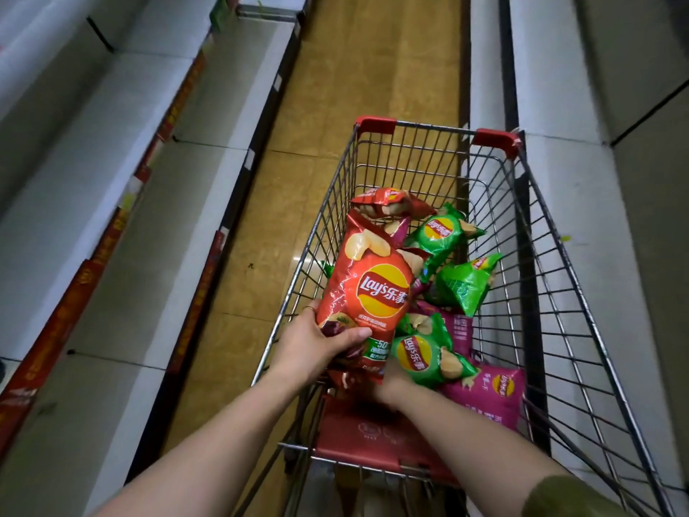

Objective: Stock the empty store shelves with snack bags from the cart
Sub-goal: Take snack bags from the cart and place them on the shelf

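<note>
The left hand [317, 345] grips the lower end of a red chip bag [369, 289] above the cart's [432, 126] near left corner, while the right hand [387, 382], half hidden behind that bag among green bags [425, 356], cannot be read as open or closed.

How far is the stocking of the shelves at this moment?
Nothing looks stocked yet: the shelves in view hold no bags. In hand: the left hand grips a red bag above the cart; the right hand reaches beneath it, its fingers hidden. Left: the green bags and purple bags in the cart.
</note>
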A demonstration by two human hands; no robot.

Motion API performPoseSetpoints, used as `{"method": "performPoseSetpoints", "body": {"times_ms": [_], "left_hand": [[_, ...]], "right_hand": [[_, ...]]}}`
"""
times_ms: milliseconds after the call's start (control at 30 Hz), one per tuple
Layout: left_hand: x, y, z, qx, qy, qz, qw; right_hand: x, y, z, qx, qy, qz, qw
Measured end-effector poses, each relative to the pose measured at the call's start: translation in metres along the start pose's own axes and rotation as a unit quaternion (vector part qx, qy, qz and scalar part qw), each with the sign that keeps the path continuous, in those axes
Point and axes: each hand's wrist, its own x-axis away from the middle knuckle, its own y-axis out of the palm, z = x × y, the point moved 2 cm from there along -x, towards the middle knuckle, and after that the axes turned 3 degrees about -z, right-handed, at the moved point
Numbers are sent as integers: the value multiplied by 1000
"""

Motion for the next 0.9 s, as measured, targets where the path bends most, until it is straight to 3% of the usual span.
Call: {"method": "performPoseSetpoints", "body": {"times_ms": [133,233,400,567,767,900], "left_hand": [[3,-1,0,-11,-7,0,1000],[6,0,2,-29,-8,2,1000],[12,5,5,-48,-15,4,999],[26,14,17,9,-8,4,1000],[55,11,71,79,72,-16,994],[91,7,121,152,135,-68,977]], "right_hand": [[7,-50,15,-84,26,90,992],[33,-101,22,-172,74,139,972],[92,-154,25,-269,81,214,936],[144,-170,8,-296,15,260,919],[221,-190,-37,-291,-74,345,889],[270,-186,-58,-300,-113,392,863]]}}
